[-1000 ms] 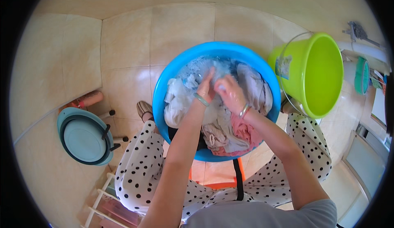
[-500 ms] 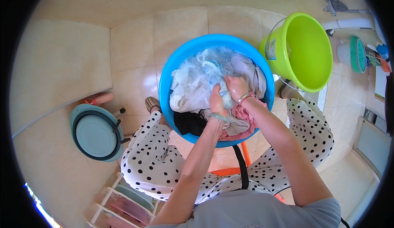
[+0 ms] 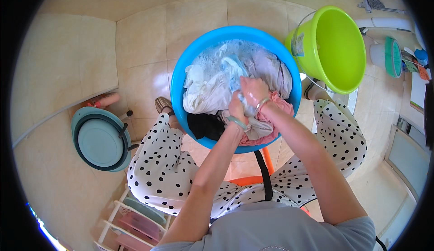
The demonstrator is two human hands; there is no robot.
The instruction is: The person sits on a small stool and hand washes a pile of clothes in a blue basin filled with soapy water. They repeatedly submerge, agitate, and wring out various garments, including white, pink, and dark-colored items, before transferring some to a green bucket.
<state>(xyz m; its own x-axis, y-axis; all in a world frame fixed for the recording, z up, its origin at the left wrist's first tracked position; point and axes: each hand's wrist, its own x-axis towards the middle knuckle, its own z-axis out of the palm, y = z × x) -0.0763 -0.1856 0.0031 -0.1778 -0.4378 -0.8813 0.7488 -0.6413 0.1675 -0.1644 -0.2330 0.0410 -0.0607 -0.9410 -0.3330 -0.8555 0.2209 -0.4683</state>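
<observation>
Drawn together since a second ago, the left hand (image 3: 237, 106) and right hand (image 3: 254, 90) now curl closed around a light blue cloth (image 3: 233, 69), which runs out beyond the fingers. That piece seems mid-handling; just beside them, pink cloth (image 3: 282, 108) and white garments (image 3: 205, 93) lie loose. Farther off, suds (image 3: 207, 54) line the blue tub (image 3: 296, 86); right of it, a green bucket (image 3: 341, 47).

Getting bright, mostly even light around the left hand (image 3: 236, 108) and right hand (image 3: 254, 90). Catching pale glare on the floor tiles (image 3: 157, 77) left of the left hand, burning out along a white strip (image 3: 45, 229) farther left and below. Bending straight edges and falling to black far from both hands.
</observation>
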